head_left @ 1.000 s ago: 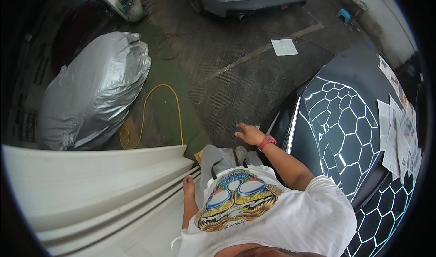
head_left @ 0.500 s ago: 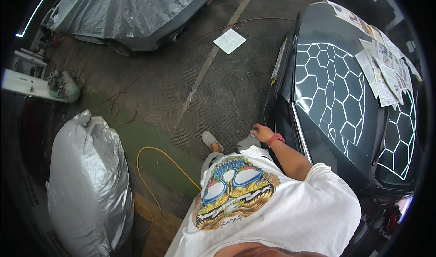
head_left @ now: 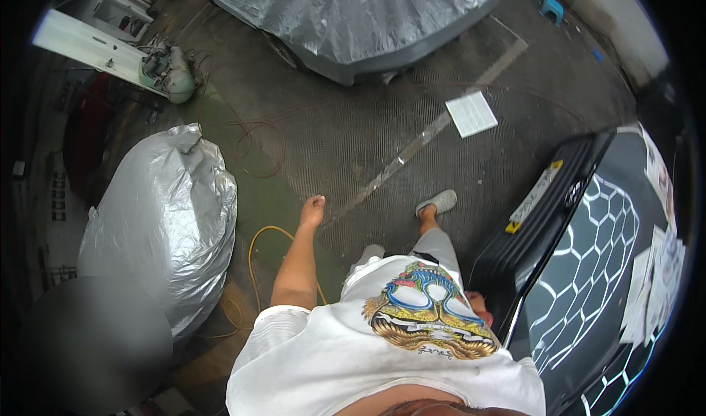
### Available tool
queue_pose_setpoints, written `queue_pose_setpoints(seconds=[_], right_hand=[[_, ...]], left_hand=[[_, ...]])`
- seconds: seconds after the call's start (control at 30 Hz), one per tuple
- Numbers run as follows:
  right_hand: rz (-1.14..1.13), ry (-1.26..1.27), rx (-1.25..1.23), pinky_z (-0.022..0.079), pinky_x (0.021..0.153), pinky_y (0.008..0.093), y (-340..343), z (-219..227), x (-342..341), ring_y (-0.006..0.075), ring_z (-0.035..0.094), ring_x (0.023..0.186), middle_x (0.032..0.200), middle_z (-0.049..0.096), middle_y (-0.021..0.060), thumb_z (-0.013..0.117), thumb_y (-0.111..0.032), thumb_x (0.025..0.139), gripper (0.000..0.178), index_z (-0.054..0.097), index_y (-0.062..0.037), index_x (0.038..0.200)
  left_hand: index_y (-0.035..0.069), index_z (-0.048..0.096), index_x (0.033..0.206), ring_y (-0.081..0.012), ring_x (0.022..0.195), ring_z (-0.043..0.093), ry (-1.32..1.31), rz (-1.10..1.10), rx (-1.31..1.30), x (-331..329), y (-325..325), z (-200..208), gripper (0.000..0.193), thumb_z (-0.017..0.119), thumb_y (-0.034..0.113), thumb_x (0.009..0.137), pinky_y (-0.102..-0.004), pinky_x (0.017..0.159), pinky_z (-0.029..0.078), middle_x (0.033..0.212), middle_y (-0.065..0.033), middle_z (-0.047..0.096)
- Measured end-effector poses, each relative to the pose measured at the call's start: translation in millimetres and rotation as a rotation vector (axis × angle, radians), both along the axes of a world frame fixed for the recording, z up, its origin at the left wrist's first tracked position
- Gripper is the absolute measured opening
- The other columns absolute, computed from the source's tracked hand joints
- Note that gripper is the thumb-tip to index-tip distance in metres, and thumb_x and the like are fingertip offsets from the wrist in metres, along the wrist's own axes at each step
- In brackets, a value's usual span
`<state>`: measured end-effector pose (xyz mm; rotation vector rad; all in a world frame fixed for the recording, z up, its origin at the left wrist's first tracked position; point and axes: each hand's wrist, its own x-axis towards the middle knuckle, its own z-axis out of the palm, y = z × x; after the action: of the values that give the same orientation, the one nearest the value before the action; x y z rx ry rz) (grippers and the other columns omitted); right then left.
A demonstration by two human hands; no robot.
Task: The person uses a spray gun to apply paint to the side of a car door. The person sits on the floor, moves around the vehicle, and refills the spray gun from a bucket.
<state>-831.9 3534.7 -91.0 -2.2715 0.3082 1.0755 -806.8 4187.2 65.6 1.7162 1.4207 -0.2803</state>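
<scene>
My left hand [head_left: 312, 212] hangs out in front of me over the floor, fingers curled in, with no object visible in it. Close beside my right hip, my right hand [head_left: 479, 303] is partly covered by my shirt, and its fingers do not show clearly. It is nearest the front of a dark grey car [head_left: 548, 298], whose glossy hood mirrors hexagon-shaped lights. Several newspaper sheets [head_left: 654, 287] lie on that car at the far right. A yellow hose [head_left: 254, 258] loops on the floor near my left arm.
A silver-covered bulky shape [head_left: 147, 217] stands at my left. Ahead is a car under a silver cover [head_left: 353, 19]. A flat printed sheet [head_left: 471, 114] and a thin reddish hose [head_left: 257, 148] lie on the floor. A green compressor [head_left: 176, 78] and a blue stool [head_left: 551, 9] stand farther off.
I have turned to my left and stepped forward. My left hand has swung into view, while my right hand has dropped back beside my hip. The dark car now sits farther right.
</scene>
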Motion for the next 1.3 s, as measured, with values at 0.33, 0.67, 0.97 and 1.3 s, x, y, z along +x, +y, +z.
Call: queue_pose_setpoints(seconds=[0.33,0.67,0.97,1.3], right_hand=[[0.111,-0.372,-0.082,0.049,0.108,0.0483,8.0,19.7,344.1,0.0459,0.062,0.128,0.130,0.068,0.0297,0.057,-0.052,0.104,0.066,0.060,0.0040,0.140],[-0.250,-0.494,0.054,0.053,0.102,0.0454,7.6,183.6,690.7,0.0394,0.069,0.118,0.123,0.072,0.0241,0.070,-0.034,0.099,0.053,0.061,-0.0009,0.138],[-0.429,0.062,-0.251,0.047,0.114,0.0457,-78.8,109.9,702.2,0.0411,0.060,0.134,0.142,0.063,0.0272,0.067,-0.051,0.096,0.065,0.065,-0.0012,0.139],[-1.017,0.113,-0.299,0.050,0.108,0.0477,-115.3,87.4,772.0,0.0436,0.066,0.124,0.126,0.071,0.0278,0.069,-0.050,0.096,0.057,0.072,-0.0020,0.126]], left_hand=[[0.005,0.067,0.140,-0.0344,0.131,0.063,0.278,-0.286,-0.295,116.7,-72.5,-156.2,0.055,0.064,0.044,0.103,-0.0460,0.111,0.047,0.141,-0.0190,0.068],[0.000,0.066,0.140,-0.0297,0.132,0.062,0.317,-0.615,-0.283,462.8,-127.4,-90.0,0.050,0.065,0.036,0.105,-0.0423,0.110,0.048,0.143,-0.0185,0.066],[0.003,0.065,0.142,-0.0326,0.137,0.059,0.152,-0.730,-0.211,863.8,-151.7,-148.3,0.052,0.065,0.040,0.105,-0.0439,0.115,0.045,0.146,-0.0179,0.064],[-0.001,0.061,0.142,-0.0283,0.132,0.062,-0.132,-1.054,-0.148,1266.4,-331.7,-55.3,0.051,0.063,0.037,0.108,-0.0393,0.113,0.046,0.142,-0.0163,0.066]])
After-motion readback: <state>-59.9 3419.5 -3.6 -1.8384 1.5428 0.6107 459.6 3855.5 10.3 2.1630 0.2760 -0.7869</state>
